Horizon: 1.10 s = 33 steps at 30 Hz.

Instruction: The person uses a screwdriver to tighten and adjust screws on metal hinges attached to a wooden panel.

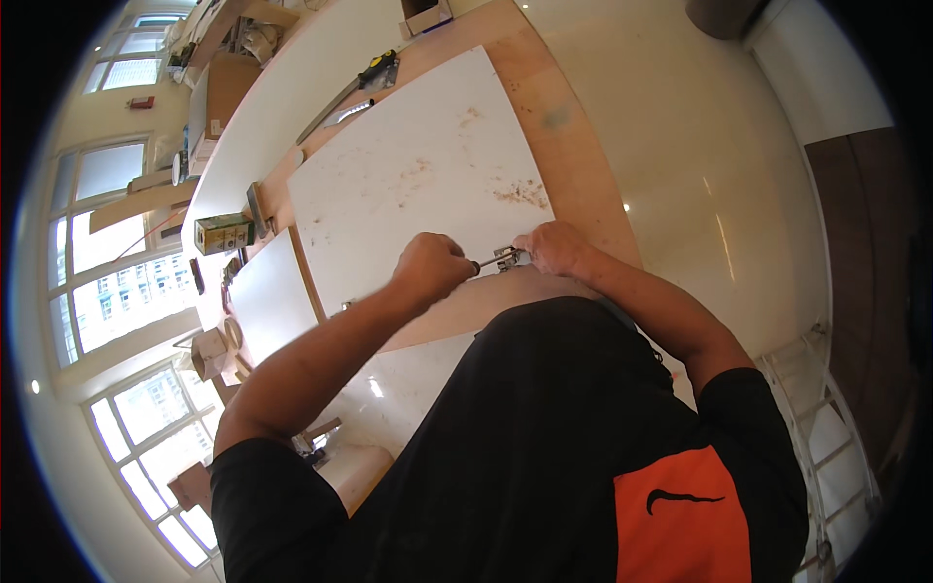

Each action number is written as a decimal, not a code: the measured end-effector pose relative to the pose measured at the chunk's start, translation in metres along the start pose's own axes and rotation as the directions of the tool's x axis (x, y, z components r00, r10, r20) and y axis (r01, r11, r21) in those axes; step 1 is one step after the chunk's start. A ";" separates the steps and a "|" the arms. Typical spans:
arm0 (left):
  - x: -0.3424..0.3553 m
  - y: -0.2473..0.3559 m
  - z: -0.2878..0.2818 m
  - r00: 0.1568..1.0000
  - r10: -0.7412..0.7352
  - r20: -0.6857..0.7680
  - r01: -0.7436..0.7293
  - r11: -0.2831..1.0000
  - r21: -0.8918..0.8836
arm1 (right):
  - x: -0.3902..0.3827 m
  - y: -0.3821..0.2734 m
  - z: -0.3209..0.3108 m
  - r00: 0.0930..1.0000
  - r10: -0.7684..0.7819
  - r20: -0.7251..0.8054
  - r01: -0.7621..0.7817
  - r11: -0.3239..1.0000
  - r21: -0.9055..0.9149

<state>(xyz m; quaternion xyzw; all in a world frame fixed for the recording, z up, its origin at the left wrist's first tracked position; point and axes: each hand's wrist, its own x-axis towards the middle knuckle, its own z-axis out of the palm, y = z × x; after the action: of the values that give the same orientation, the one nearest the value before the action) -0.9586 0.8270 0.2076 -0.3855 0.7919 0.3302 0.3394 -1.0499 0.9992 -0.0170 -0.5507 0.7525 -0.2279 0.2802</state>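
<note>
In my left hand (432, 266), closed in a fist, is a screwdriver (476, 267) whose shaft points right. Its tip meets a small metal hinge (507, 257) at the near edge of the work surface. My right hand (556, 249) is closed on the hinge from the other side, its fingertips against the metal. A large white panel (389, 146) lies just beyond both hands, with brown wood shavings (522, 193) scattered over it.
A handsaw (335, 105) with a black and yellow handle lies along the panel's far left edge. A green and yellow box (224, 234) stands at the left, near a second white board (275, 293). The wooden tabletop (559, 121) ends at the right above a shiny floor.
</note>
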 end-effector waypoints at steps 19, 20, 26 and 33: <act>-0.016 -0.028 0.005 0.874 0.432 0.224 -0.431 0.476 0.766 | 0.017 -0.024 -0.016 0.962 -0.017 0.272 0.006 0.999 0.043; -0.018 -0.030 0.003 0.897 0.428 0.110 -0.380 0.620 0.686 | 0.012 -0.020 -0.008 0.983 0.035 0.180 -0.060 0.989 0.136; -0.050 -0.079 0.024 0.920 0.189 -0.343 -0.269 0.941 -0.203 | -0.045 0.037 0.002 0.894 0.432 0.118 -0.313 0.414 0.855; -0.073 -0.111 0.092 0.954 -0.258 -0.150 -0.037 0.396 -0.918 | -0.090 0.049 -0.055 0.823 0.401 0.401 -0.336 -0.225 0.915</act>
<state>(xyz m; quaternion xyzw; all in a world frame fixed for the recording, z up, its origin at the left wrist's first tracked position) -0.8055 0.8733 0.1857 -0.6006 0.4928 0.6294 -0.0157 -1.0998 1.1011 0.0073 0.0884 0.4725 -0.6163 0.6238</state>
